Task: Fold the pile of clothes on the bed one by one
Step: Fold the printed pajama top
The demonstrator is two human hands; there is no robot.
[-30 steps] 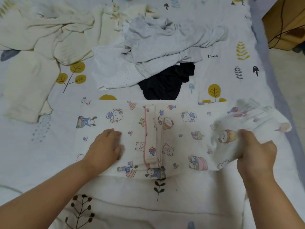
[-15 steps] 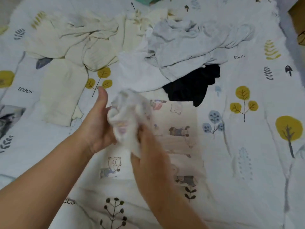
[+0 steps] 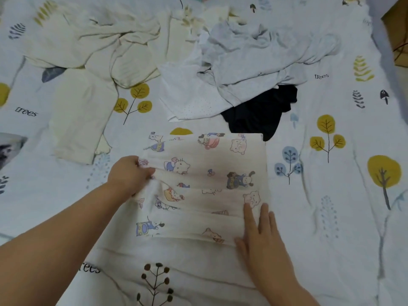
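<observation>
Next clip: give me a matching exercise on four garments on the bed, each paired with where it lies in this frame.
Things:
1. cartoon-print garment
2. black garment
3. cream garment
4. grey garment

Places:
A. far left, lying flat
B. under both hands
C. top right of the pile, crumpled
D. peeking out beneath the grey one

Pairs: 1-B, 2-D, 3-A, 4-C

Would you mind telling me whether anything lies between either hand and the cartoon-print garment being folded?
Nothing visible does: the left hand grips the cartoon-print garment at its left edge, and the right hand rests flat on its near right corner.
</observation>
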